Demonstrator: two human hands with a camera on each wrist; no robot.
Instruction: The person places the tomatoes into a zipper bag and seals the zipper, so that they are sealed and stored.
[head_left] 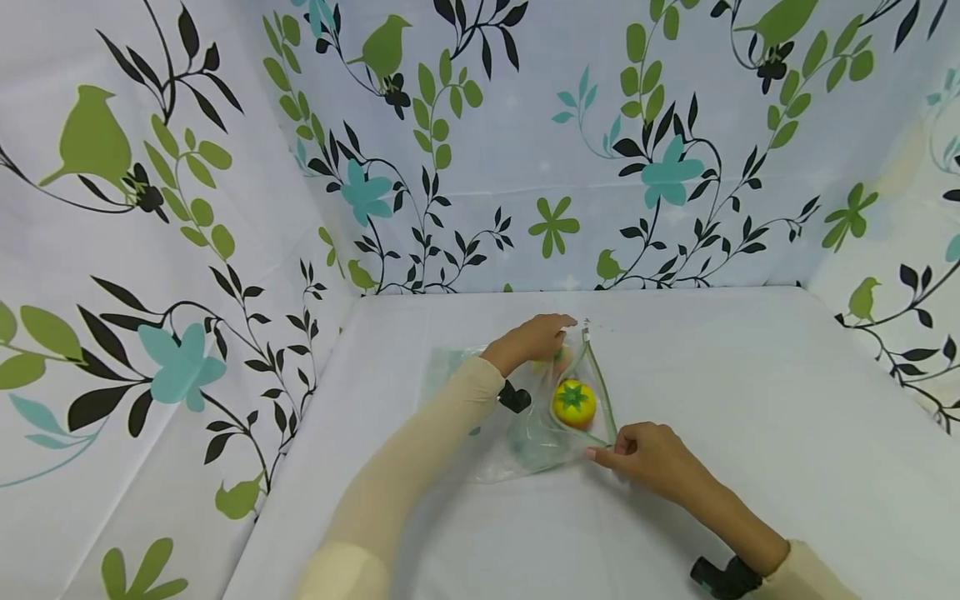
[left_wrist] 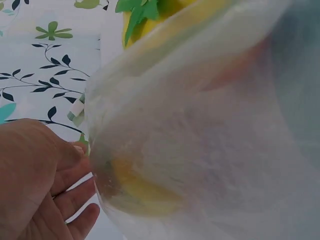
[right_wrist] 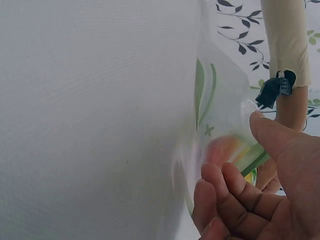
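A clear plastic zip bag point(head_left: 540, 450) with a green-edged mouth lies on the white table, its mouth spread toward the right. In the mouth sits a round yellow toy tomato point(head_left: 574, 404) with a green leafy top. Another fruit, red and yellow point(right_wrist: 222, 150), shows blurred through the plastic. My left hand point(head_left: 531, 340) holds the bag's far edge by the mouth; the left wrist view has its fingers point(left_wrist: 75, 200) against the plastic, their contact partly hidden. At the near corner of the mouth, my right hand point(head_left: 656, 462) pinches the green edge between thumb and fingers.
A white cloth covers the table point(head_left: 750, 375), which ends at a patterned curtain point(head_left: 510, 167) behind and on both sides. A small whitish zip slider point(left_wrist: 76, 110) shows by the bag's far corner. Dark wrist cameras point(head_left: 723, 577) are strapped to both arms.
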